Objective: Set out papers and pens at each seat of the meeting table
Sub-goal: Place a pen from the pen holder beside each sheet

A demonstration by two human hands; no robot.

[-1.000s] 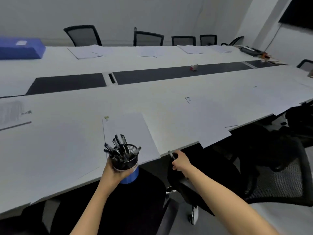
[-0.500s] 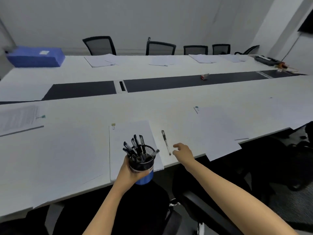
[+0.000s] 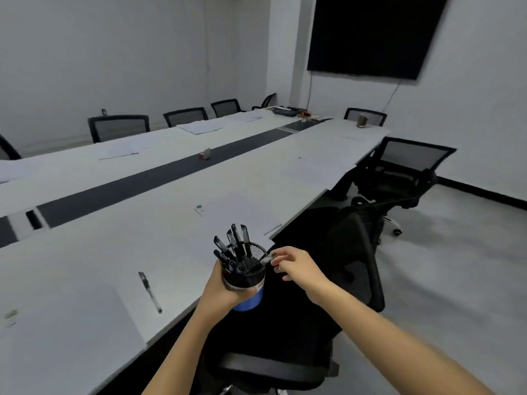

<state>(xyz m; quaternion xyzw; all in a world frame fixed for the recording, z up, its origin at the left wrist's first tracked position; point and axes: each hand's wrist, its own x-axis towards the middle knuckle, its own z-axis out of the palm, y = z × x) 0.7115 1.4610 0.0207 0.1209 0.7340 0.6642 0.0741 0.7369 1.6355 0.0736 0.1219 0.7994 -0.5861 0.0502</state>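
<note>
- Left hand point(image 3: 219, 290) is wrapped round the pen cup point(image 3: 243, 276) and holds it upright, just off the near edge of the bench point(image 3: 114, 240). The cup has plenty of pens left in it.
- Right hand point(image 3: 298, 266) is at the cup's rim, thumb and forefinger closed narrow on the top of a leaning pen point(image 3: 266, 259). The pen's lower end is in the cup. Judged: a draw is in hand, not a placement.
- Near seat: near paper point(image 3: 65, 332) lies flat, and a laid pen point(image 3: 150, 292) rests on the bench just beside its right edge. This seat looks done.
- Next seat: next paper point(image 3: 242, 212) is down with a small clip point(image 3: 199, 208) at its far corner, in front of a black chair point(image 3: 356, 252). There is a thin line at its near right edge; I cannot tell whether it is a pen or a sheet edge. Probably the target for the pen now being drawn.
- Third seat on this side: third paper point(image 3: 313, 172) is down, no pen discernible.
- Far side: far-side papers point(image 3: 199, 128) sit in front of several chairs. Too small and blurred to check for pens.
- Estimate: paper appears laid along both long sides as far as visible. Pens are confirmed at one seat only, so most of the pen round is probably left. The seats off the left of the view cannot be checked.
</note>
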